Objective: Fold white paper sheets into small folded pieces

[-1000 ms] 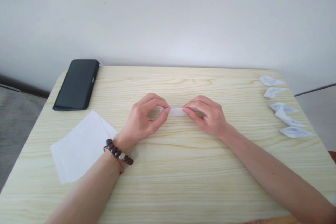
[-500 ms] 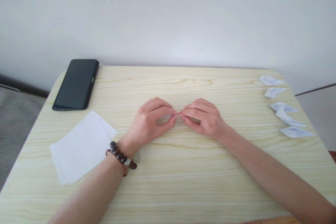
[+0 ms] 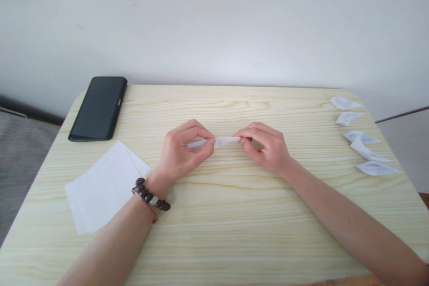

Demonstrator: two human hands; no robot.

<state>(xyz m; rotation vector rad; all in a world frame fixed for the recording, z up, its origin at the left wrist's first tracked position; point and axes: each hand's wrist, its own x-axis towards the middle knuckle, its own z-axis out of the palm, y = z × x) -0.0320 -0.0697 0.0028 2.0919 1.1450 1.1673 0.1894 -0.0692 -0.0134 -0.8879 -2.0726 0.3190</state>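
A narrow piece of folded white paper (image 3: pixel 225 141) is held nearly level above the middle of the table. My left hand (image 3: pixel 187 149) pinches it between thumb and fingers, with one end of the paper showing inside the curl of that hand. At the paper's other end, my right hand (image 3: pixel 263 145) grips the tip with thumb and forefinger. A dark beaded bracelet (image 3: pixel 148 196) circles my left wrist. The paper's inner folds are too small to make out.
Loose white paper sheets (image 3: pixel 103 190) lie overlapped beside my left forearm. Behind them rests a black phone-like device (image 3: pixel 98 108). Several folded white paper pieces (image 3: pixel 348 118) form a column along the right side of the wood-grain table (image 3: pixel 214 232). A white wall (image 3: pixel 214 22) rises behind the table.
My hands have moved apart, the left one leftward and the right one slightly rightward. More of the folded paper now shows between them, with its face turned more into view.
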